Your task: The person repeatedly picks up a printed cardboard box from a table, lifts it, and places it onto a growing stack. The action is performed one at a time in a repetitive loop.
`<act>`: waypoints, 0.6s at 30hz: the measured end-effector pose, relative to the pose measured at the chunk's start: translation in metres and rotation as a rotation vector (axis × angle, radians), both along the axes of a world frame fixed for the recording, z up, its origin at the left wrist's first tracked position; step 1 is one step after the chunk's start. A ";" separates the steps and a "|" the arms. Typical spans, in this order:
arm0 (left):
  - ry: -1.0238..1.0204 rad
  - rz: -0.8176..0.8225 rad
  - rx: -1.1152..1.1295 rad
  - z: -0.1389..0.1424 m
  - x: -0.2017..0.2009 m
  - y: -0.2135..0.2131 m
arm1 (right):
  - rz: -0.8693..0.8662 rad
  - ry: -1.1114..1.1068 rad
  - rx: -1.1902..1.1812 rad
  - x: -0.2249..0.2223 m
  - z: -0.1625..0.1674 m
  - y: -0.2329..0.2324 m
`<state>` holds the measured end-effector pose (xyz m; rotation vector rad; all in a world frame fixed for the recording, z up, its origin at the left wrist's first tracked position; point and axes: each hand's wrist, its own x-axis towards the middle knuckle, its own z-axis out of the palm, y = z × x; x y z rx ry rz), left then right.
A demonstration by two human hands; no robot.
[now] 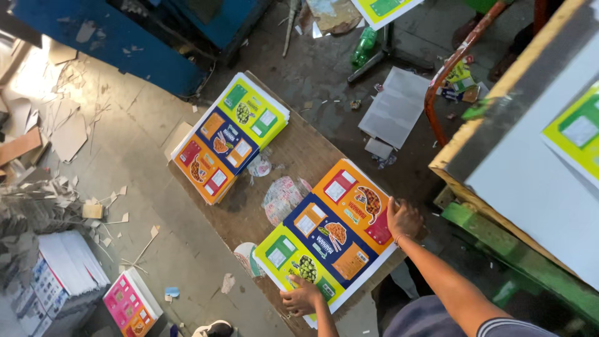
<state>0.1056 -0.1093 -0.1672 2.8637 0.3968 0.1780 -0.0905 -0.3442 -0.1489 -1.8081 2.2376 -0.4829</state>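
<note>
The printed sheet stack (327, 234), banded orange, dark blue and lime green, lies on the near end of the wooden board (293, 153), and you have it by two edges. Your left hand (302, 297) curls its fingers over the green end nearest you. Your right hand (402, 218) presses the orange end, fingers bent onto the edge. A second matching stack (229, 136) sits well apart at the board's far end. Round paper cutouts (281, 196) lie between the stacks. Scraps litter the concrete floor (143, 187).
</note>
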 end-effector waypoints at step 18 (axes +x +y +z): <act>0.189 -1.613 -0.070 0.040 -0.109 -0.006 | 0.150 -0.361 0.071 -0.053 0.028 -0.010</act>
